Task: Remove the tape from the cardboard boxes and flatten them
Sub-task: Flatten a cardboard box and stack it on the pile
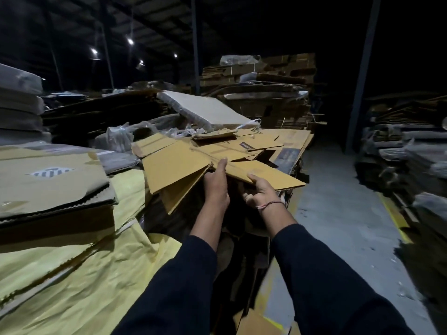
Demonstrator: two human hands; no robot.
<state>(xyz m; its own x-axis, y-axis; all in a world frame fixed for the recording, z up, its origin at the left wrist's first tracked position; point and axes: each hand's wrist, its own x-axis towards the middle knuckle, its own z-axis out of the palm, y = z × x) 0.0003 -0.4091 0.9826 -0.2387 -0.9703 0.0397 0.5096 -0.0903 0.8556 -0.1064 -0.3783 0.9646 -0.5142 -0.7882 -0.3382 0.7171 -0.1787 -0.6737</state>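
Cardboard (pixel 193 163) lay flattened on the stack just beyond you, long axis running left-right, your left hand (pixel 216 183) gripping its near edge, right hand (pixel 260 191) pinching the right flap.

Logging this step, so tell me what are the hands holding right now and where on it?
Both hold one flattened cardboard box at its near edge: left hand at the flap junction, right hand with thumb on the right flap.

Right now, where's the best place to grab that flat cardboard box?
Probably the near flap edges of the flattened box, from below and your own side. They overhang the stack there, as the left hand and right hand show.
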